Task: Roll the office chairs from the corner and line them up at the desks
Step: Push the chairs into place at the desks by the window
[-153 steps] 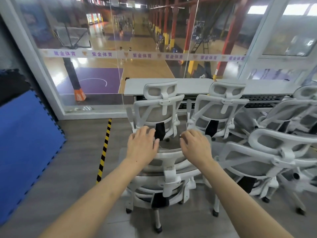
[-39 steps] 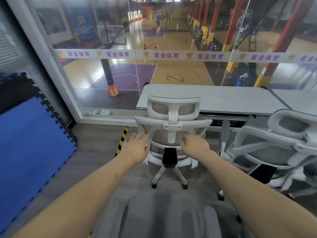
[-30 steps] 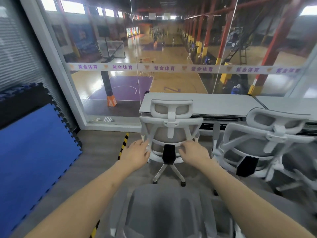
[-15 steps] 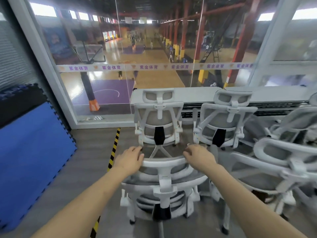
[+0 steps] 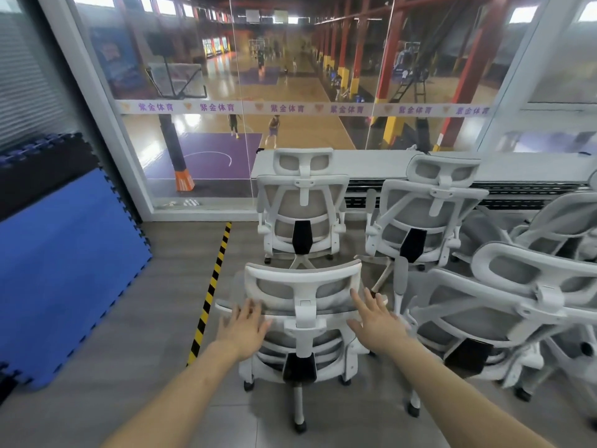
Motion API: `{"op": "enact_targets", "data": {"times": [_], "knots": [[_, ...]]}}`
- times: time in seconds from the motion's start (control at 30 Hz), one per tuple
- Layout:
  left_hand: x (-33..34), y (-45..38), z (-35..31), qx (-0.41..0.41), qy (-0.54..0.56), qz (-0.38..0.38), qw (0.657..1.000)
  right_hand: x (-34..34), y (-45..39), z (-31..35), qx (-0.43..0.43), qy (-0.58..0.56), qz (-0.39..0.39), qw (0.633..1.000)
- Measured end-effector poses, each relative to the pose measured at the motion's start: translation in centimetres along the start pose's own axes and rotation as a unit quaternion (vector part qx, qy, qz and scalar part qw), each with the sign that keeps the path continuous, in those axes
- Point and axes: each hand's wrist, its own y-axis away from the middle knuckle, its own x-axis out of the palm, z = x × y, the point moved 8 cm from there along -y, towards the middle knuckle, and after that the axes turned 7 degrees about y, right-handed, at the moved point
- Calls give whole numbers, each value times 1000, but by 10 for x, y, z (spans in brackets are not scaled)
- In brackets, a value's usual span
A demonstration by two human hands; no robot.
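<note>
Hands, left (image 5: 243, 328) and right (image 5: 374, 318), fingers spread, holding nothing beside nearest white mesh-backed office chair (image 5: 302, 321); next, grip headrest and roll toward long grey desk (image 5: 371, 163).

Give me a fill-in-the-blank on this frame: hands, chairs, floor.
1. Both hands, left hand and right hand, have fingers spread, so they are ____.
2. The near chair stands directly ____ the left chair at the desk.
3. The floor tape is yellow and ____.
4. The mat on the left is ____.

Missing: open; behind; black; blue
</note>
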Motion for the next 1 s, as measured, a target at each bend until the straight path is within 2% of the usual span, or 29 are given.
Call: {"op": "enact_targets", "data": {"times": [0.13, 0.47, 0.67, 1.0], "knots": [[18, 2, 4, -8, -27, 24, 999, 33, -5, 4, -17, 7, 50, 999], [25, 30, 5, -23, -55, 42, 997, 52, 21, -10, -10, -9, -4, 1000], [30, 42, 3, -15, -59, 67, 996, 63, 35, -14, -6, -18, -15, 1000], [39, 40, 9, 6, -57, 61, 996, 60, 50, -10, 3, -9, -11, 1000]]}}
